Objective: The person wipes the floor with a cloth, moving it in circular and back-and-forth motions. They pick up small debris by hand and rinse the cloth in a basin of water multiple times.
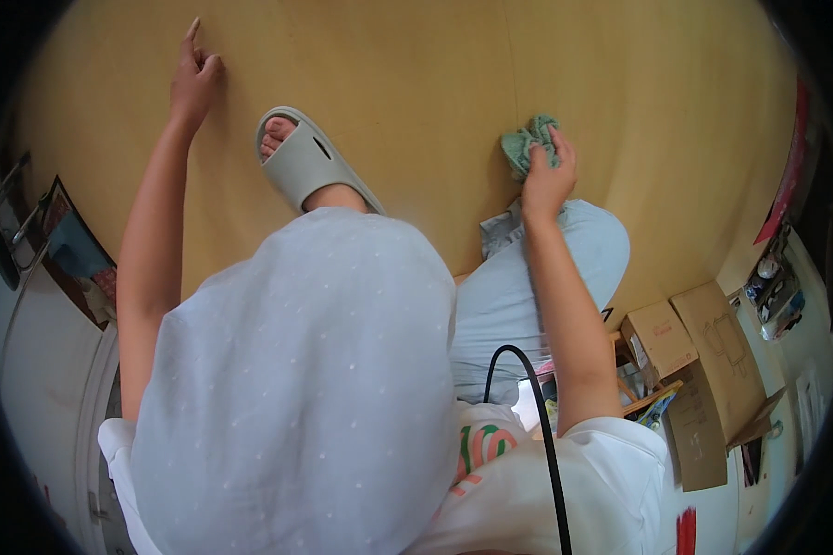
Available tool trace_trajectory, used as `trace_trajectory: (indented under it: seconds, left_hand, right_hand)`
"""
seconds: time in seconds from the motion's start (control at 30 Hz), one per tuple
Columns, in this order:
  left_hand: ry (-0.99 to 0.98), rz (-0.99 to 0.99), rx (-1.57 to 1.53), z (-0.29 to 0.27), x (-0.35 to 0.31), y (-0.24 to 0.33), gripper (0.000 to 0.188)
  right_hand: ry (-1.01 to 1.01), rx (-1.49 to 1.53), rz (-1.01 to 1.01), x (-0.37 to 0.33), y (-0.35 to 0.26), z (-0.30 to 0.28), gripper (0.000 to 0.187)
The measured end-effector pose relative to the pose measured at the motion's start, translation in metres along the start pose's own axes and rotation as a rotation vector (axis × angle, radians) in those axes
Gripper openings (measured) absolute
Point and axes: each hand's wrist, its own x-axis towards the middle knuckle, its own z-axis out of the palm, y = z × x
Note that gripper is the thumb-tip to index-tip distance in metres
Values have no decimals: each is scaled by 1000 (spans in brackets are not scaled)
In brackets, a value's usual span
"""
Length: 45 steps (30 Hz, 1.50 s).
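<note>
Green cloth (516, 146) bunched in the right hand (550, 180)
Left hand (196, 83) looks empty from here, finger poking out over the floor (389, 83)

A home, judging by grey slipper (304, 168)

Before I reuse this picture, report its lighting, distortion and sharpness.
Head view: soft, fairly even light on the yellow-brown surface, no hard shadow by the slipper; head view: black corners, and the white frame at lower left bows along the rim; head view: green cloth and right hand look reasonably sharp, small items near the right rim less distinct.
</note>
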Motion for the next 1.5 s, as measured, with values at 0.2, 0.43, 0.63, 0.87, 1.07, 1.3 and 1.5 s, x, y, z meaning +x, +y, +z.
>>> trace_trajectory:
  seconds: [0.2, 0.43, 0.63, 0.87, 1.07, 1.3, 1.5]
  left_hand:
    - [-7, -7, 21, -2, 1, -3, 69]
    - [-28, -29, -43, 7, -2, 14, 69]
    - [-13, 11, -42, 3, -1, 8, 67]
    - [-2, -27, -6, 4, -6, 6, 66]
    - [-37, -26, -122, 2, 2, 14, 67]
    - [-45, -39, -195, 0, -7, 6, 66]
    - [-55, 2, -224, 0, -6, 20, 66]
  right_hand:
    - [-122, -4, -255, -22, -34, 72, 33]
    - [-452, 27, -581, -29, -63, 83, 31]
    - [287, 97, 545, -126, -35, 44, 36]
    - [288, 27, 551, -123, -28, 99, 36]
    - [289, 14, 275, -72, -83, 158, 31]
    - [13, 74, 139, -49, -101, 138, 29]
    - [167, 68, 299, -20, -34, 36, 34]
